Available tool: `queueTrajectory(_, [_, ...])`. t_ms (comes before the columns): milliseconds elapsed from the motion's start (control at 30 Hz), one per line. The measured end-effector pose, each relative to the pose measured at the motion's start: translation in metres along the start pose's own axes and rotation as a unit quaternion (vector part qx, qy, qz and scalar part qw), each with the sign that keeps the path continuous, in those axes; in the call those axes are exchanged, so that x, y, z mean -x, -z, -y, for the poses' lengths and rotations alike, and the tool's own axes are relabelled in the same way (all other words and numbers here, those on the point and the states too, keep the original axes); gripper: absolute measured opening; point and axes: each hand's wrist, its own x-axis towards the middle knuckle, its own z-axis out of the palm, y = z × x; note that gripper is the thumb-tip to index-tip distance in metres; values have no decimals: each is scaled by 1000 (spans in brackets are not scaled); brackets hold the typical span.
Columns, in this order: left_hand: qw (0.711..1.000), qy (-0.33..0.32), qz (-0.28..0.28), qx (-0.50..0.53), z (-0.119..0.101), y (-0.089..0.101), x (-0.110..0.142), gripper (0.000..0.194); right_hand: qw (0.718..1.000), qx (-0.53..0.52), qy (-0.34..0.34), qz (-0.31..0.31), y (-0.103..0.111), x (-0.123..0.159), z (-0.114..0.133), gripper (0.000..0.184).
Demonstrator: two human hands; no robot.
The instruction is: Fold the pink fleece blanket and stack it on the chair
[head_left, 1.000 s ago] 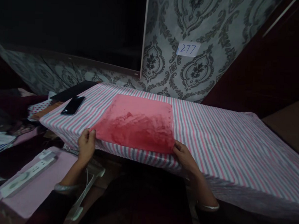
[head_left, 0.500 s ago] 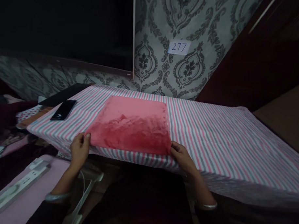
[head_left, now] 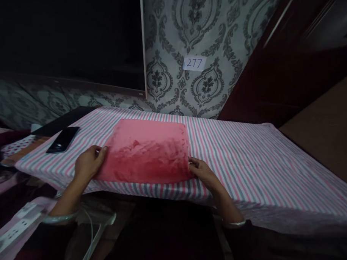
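Note:
A pink-and-red plush cloth (head_left: 146, 155) lies spread flat on a pink, grey and white striped cover (head_left: 235, 158). Its far part looks light pink and its near part a deeper, rumpled red. My left hand (head_left: 88, 161) pinches the cloth's left edge, a little up from the near corner. On the opposite side, my right hand (head_left: 203, 172) has its thumb and fingers closed on the right edge, also just above the near corner. Fingertips are partly hidden at both edges.
A black phone (head_left: 63, 139) rests on the cover at left. Below it is a white power strip (head_left: 12, 230). Behind the table are a large dark screen (head_left: 71, 35) and a patterned wall with a paper label (head_left: 194, 63) reading 277.
Both hands have shifted from the near corners of the cloth up along its side edges, away from me. The cloth stays flat in place. The camera view has turned slightly.

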Motion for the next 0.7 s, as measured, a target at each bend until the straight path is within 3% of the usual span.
queueTrajectory(133, [994,-40,15,-105,-16,-8,-13,32,1000,-4,6,17,-4,-8,7,21])
queueTrajectory(333, [997,-9,-54,-50,-4,-25,-17,24,994,-30,32,-101,-5,-4,-14,15])
queueTrajectory(467, [1000,-13,2,-20,6,-22,-23,26,996,-50,4,-79,-3,3,-20,18])
queueTrajectory(700, [996,-27,77,-38,-8,-13,-61,32,998,-51,-7,-44,-8,-17,7,31])
